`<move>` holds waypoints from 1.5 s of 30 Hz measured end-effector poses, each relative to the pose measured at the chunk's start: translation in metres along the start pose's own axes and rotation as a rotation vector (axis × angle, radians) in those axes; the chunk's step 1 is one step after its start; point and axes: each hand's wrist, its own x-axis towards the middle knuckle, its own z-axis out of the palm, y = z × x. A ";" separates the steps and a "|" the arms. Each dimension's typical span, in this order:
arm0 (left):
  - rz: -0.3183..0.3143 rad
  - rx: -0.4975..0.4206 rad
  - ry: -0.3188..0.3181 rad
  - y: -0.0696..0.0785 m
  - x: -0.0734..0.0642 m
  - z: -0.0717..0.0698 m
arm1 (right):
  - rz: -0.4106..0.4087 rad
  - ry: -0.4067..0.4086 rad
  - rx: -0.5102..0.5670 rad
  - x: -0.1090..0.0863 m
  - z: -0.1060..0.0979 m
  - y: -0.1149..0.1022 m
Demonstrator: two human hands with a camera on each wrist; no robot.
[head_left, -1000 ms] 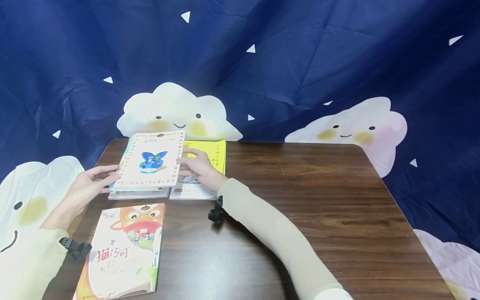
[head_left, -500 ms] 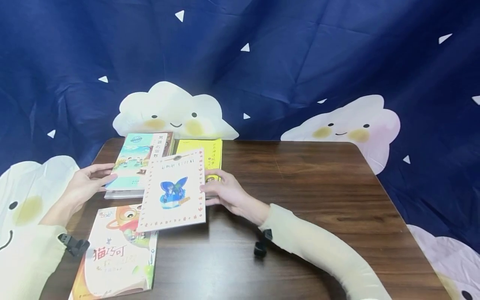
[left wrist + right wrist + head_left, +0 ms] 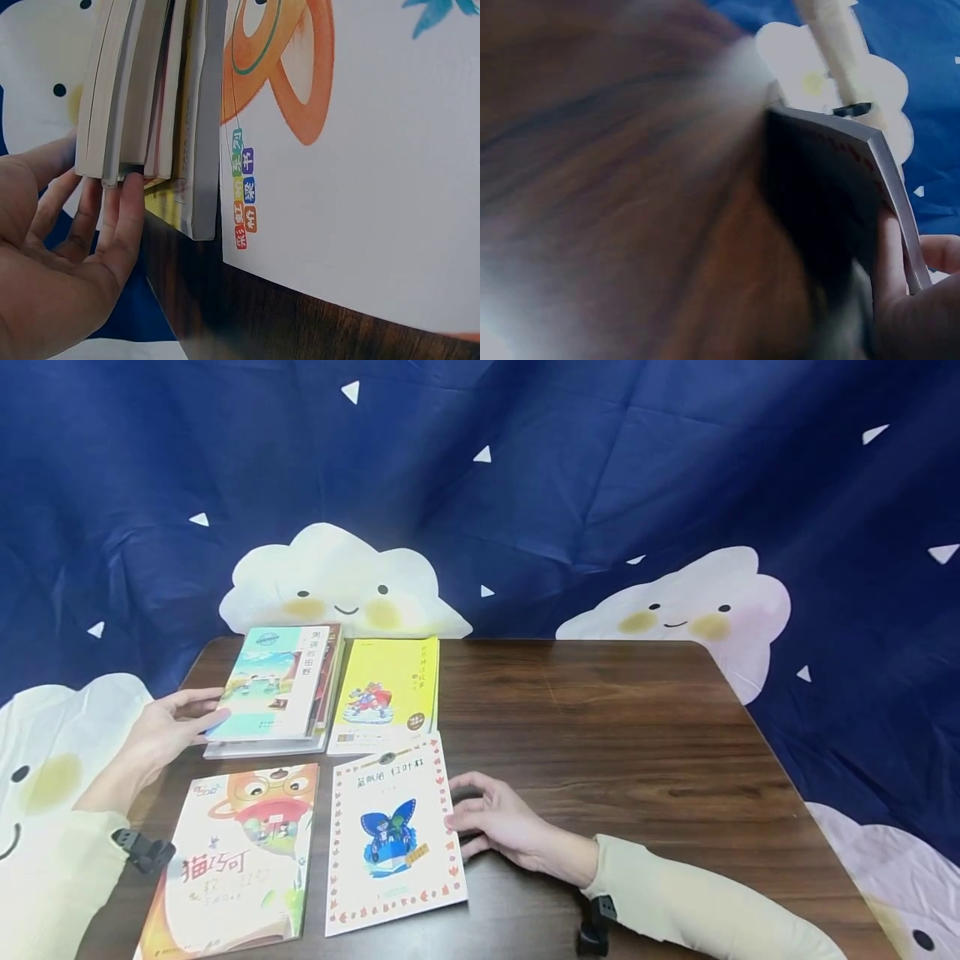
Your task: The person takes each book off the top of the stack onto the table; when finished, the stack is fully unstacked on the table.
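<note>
Nearest, the orange-and-white book (image 3: 236,860) lies flat on the table (image 3: 600,760), its whole cover showing now that the butterfly book (image 3: 393,839) has swung clear of it. That butterfly book is the big change: a second ago it sat over the left pile (image 3: 258,748), and now it is just right of the orange-and-white one. The right hand (image 3: 510,822) pinches its right edge; the right wrist view shows dark shadow beneath — it looks at least partly raised, so I judge it separated but not fully laid down. Farther off, the left hand (image 3: 161,731) stays at the pile, gripping the now uncovered turquoise book (image 3: 266,685) by its left edge. The yellow book (image 3: 386,689), beside that pile, is likewise exposed. Behind hangs the blue curtain (image 3: 525,485).
</note>
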 end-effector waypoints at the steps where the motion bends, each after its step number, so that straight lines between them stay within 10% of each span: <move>1: -0.001 0.001 0.001 0.000 0.000 -0.001 | 0.008 0.011 0.008 -0.001 0.000 0.004; 10: -0.016 0.003 0.002 -0.001 0.000 -0.004 | 0.057 0.068 -0.025 0.002 0.013 0.023; 22: -0.015 0.005 0.010 -0.004 -0.002 -0.002 | 0.026 0.074 -0.225 0.022 -0.015 -0.009; 45: 0.001 -0.021 0.020 -0.005 0.001 0.000 | -0.097 0.176 -0.016 0.186 0.074 -0.067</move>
